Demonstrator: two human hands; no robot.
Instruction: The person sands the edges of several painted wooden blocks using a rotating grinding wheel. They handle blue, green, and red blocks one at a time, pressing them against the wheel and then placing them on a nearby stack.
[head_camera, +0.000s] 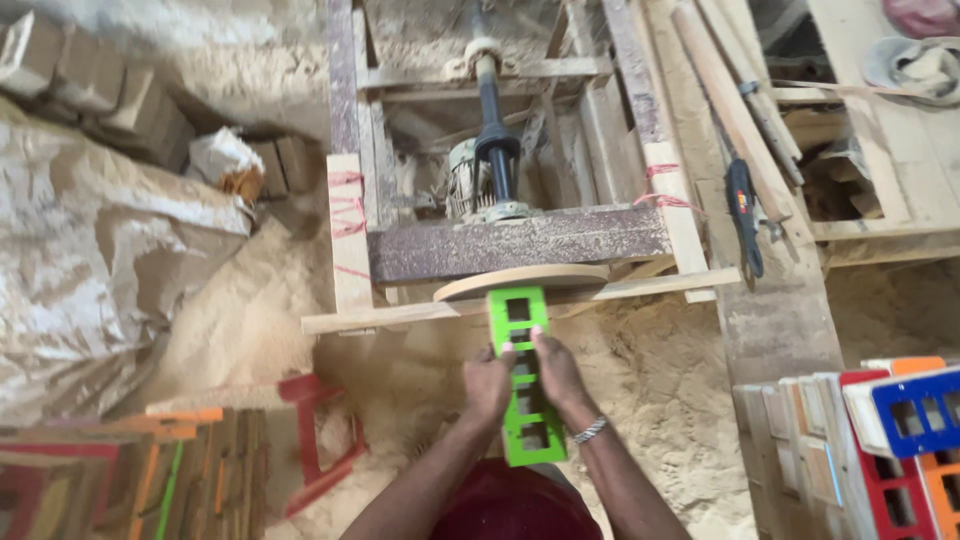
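I hold a long green wooden frame (524, 372) with several square openings in both hands, flat and pointing away from me. My left hand (488, 384) grips its left edge and my right hand (561, 377), with a metal bracelet on the wrist, grips the right edge. The frame's far end touches the round sanding disc (522, 281) at the front of a wooden machine stand (515, 243). A motor and shaft (492, 160) sit behind the disc inside the stand.
Sawdust covers the floor. A stack of painted frames (870, 445) in red, blue, orange and white stands at right. More painted pieces (120, 475) lie at lower left, with a red frame (318, 440) on the sawdust. A large sack (90, 270) lies left. Wooden slats (735, 110) lean at upper right.
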